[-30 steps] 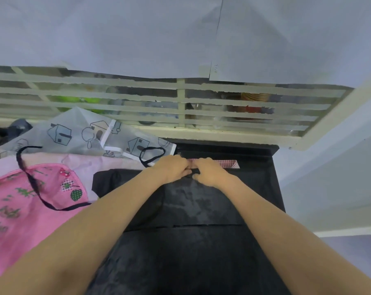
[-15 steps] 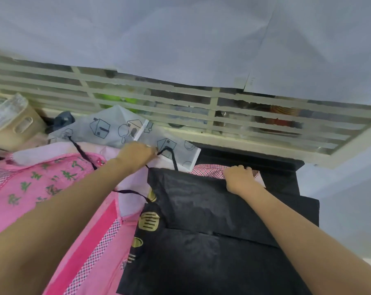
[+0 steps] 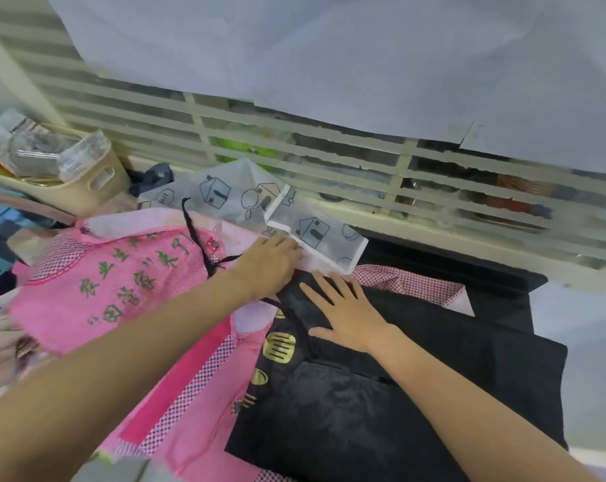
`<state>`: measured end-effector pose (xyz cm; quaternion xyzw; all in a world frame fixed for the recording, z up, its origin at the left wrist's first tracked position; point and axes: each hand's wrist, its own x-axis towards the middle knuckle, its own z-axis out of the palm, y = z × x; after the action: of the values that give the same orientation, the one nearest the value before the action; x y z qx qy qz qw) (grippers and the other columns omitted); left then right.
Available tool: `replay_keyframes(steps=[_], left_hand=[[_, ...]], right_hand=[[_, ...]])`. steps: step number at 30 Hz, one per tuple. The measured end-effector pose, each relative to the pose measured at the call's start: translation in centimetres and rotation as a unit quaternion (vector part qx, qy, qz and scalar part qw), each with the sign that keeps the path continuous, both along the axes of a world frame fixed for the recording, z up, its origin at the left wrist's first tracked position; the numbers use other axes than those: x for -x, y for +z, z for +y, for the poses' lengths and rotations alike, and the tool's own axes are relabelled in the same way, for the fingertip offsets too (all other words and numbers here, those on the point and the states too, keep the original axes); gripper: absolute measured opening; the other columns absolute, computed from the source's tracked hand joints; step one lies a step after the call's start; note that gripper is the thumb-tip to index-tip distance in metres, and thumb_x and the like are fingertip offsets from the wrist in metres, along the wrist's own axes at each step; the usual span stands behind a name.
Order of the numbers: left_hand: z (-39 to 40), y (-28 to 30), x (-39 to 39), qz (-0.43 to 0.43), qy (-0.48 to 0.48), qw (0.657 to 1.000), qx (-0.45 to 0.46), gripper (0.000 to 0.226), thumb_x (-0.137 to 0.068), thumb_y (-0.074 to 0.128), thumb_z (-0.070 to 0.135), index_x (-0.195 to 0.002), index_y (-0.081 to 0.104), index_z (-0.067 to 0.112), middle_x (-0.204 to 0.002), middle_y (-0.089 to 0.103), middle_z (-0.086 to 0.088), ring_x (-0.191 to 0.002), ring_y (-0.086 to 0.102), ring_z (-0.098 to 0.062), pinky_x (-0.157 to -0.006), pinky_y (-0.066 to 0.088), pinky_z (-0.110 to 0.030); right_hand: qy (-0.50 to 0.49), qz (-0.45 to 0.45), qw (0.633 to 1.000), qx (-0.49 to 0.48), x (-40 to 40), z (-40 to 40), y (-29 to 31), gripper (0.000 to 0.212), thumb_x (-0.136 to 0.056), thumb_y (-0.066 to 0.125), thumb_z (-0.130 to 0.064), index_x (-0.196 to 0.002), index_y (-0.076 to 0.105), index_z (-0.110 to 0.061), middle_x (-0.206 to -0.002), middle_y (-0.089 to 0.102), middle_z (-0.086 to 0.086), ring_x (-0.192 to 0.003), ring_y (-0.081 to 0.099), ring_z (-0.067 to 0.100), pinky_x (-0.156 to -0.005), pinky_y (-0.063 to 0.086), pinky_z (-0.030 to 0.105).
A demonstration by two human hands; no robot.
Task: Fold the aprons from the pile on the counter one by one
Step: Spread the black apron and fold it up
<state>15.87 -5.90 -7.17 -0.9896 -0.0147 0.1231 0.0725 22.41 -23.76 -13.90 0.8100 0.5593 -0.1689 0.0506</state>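
On my left the pile is far from done: the pink apron (image 3: pixel 120 290) lies loose and unfolded, and the translucent house-print apron (image 3: pixel 259 207) sits behind it. My left hand (image 3: pixel 266 266) reaches to the white edge where that apron meets the black apron (image 3: pixel 381 394); I cannot tell whether its hidden fingertips pinch anything. My right hand (image 3: pixel 350 314) lies flat, fingers spread, on the black apron, which I judge only part-folded.

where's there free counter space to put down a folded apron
Little bare room. The dark counter strip between the window grille and the black apron shows bare. Leftward it is crowded: pink apron, house-print apron, beige basket.
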Motion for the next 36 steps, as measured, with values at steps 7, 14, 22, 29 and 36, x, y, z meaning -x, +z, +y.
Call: replay_keyframes(steps=[7,14,22,29,36], left_hand=[[-0.5,-3.9,2.1,0.194,-0.025,0.981,0.008,0.063,-0.101,0.017,0.048,-0.15,-0.009,0.017,-0.158,-0.014,-0.001,-0.145,-0.011,-0.017,-0.117,-0.003,-0.037],[0.2,-3.9,-1.5,0.098,0.104,0.97,0.198,0.046,-0.102,0.03,0.02,-0.148,0.026,0.015,-0.153,0.029,-0.006,-0.139,0.029,-0.024,-0.112,0.025,-0.035],[1.8,-2.6,-3.9,0.184,0.187,0.912,0.314,0.046,-0.086,0.029,-0.014,-0.115,0.061,0.0,-0.126,0.057,-0.015,-0.118,0.05,-0.028,-0.1,0.037,-0.034],[2.2,-1.4,-3.2,0.198,0.271,0.843,0.421,0.032,-0.089,0.037,-0.015,-0.105,0.063,-0.008,-0.09,0.061,-0.008,-0.083,0.057,-0.016,-0.071,0.047,-0.016],[2.3,-0.9,-2.5,0.17,0.36,0.691,0.604,0.039,-0.088,0.048,-0.017,-0.122,0.057,0.001,-0.113,0.057,-0.009,-0.096,0.06,-0.015,-0.075,0.055,-0.015]], right_hand=[[-0.076,0.02,0.996,0.041,0.6,-2.0,-1.3,0.096,-0.055,-0.021,-0.081,-0.134,-0.034,-0.028,-0.145,-0.039,0.009,-0.14,-0.028,0.031,-0.111,-0.017,0.051],[-0.198,0.089,0.976,0.002,-3.0,-2.3,1.3,0.067,-0.097,0.043,-0.043,-0.15,0.015,-0.014,-0.151,0.027,0.009,-0.139,0.025,0.029,-0.114,0.011,0.049],[-0.303,0.254,0.918,-0.012,-6.0,-2.5,2.4,0.04,-0.098,0.047,-0.03,-0.068,0.051,-0.005,-0.072,0.048,0.006,-0.067,0.044,0.016,-0.061,0.033,0.029],[-0.291,0.311,0.905,-0.023,-5.7,-0.9,2.5,0.04,-0.099,0.044,-0.022,-0.06,0.041,-0.011,-0.065,0.043,0.004,-0.065,0.042,0.019,-0.058,0.03,0.028],[-0.298,0.379,0.87,-0.107,-5.1,1.5,3.8,0.031,-0.096,0.053,-0.023,-0.109,0.066,0.003,-0.112,0.065,0.014,-0.104,0.059,0.026,-0.088,0.044,0.03]])
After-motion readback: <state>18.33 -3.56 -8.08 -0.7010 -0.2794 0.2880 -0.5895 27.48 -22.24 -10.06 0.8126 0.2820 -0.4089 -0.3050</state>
